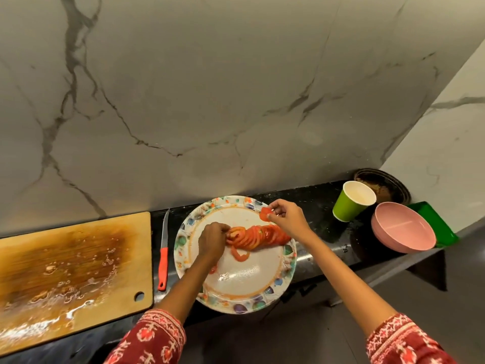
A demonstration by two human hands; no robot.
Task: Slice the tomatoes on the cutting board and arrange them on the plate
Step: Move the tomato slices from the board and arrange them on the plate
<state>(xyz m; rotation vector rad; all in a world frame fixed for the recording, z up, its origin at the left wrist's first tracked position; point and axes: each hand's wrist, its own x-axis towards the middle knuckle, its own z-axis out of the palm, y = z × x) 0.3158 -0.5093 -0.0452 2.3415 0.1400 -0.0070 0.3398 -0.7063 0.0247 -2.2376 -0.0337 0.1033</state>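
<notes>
A white plate (pixel 252 274) with a colourful patterned rim sits on the dark counter. Across its middle lies a row of red tomato slices (pixel 259 236). One loose slice (pixel 240 254) lies just below the row, and a small piece (pixel 213 269) shows beside my left forearm. My left hand (pixel 212 241) pinches the left end of the row. My right hand (pixel 287 218) pinches a single tomato slice (pixel 265 213) above the plate's far right rim. The wet wooden cutting board (pixel 70 269) lies to the left with no tomato on it. A red-handled knife (pixel 164 253) rests between board and plate.
A green paper cup (pixel 351 202) stands at the back right. Next to it are a pink bowl (pixel 404 227), a green tray (pixel 435 222) and a dark round dish (pixel 385 186). A marble wall rises right behind the counter.
</notes>
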